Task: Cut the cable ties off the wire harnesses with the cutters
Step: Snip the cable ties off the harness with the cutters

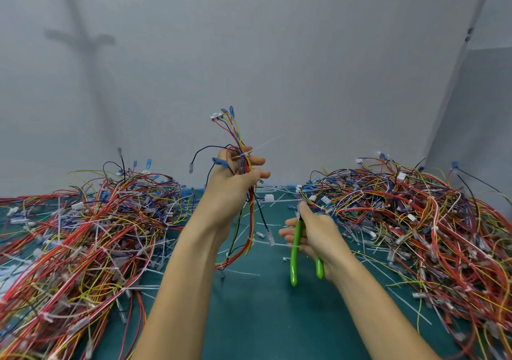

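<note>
two hands: left hand raised over green mat, fingers curled tight round one wire harness, white cable tie on the bundle by the fingertips; right hand lower, gripping green-handled cutters, handles splayed; left harness heap, right harness heap; cut ties strewn between
</note>
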